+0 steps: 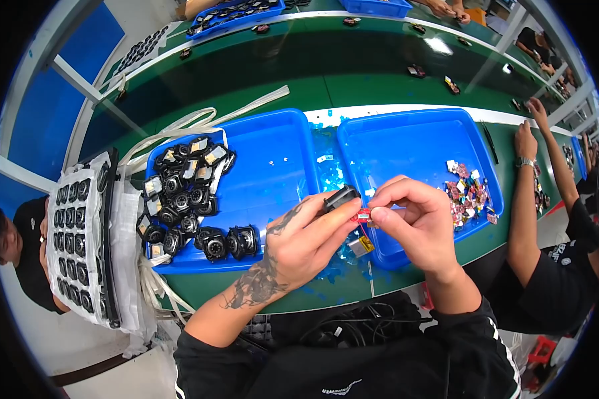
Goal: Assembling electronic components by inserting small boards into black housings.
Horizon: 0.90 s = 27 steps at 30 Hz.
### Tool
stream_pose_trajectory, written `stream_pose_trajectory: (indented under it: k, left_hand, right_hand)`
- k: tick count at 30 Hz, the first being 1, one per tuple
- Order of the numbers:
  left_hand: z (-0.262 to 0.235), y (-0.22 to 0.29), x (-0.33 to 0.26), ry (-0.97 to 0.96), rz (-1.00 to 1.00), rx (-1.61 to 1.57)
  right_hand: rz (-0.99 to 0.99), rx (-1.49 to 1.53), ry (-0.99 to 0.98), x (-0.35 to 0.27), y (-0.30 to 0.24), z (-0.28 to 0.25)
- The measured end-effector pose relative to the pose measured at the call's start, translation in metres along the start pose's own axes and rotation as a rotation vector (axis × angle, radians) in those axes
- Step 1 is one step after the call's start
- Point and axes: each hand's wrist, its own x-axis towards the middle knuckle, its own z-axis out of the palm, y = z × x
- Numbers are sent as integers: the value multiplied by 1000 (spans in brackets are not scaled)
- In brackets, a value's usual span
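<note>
My left hand is closed around a black device housing, like a smartwatch case. Between thumb and fingertips my right hand pinches a small red circuit board, held against the housing's near side. Just below the board hangs a small silver battery cell with yellow tape; its lead is too fine to make out. On the left, a blue tray carries several black watch housings. A second blue tray on the right has a pile of small red circuit boards at its right side.
Bits of blue film litter the green table between the trays. A stack of trays with black round parts stands at the left, beside white straps. Beyond runs a green conveyor bearing scattered parts. At the right, a co-worker's arm rests nearby.
</note>
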Motion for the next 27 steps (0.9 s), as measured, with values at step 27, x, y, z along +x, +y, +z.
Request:
stream_pose_trajectory:
  k: [27]
  left_hand:
    - [0, 2, -6, -217, -345, -631]
  right_hand:
    - [-396, -528, -108, 2, -12, -15]
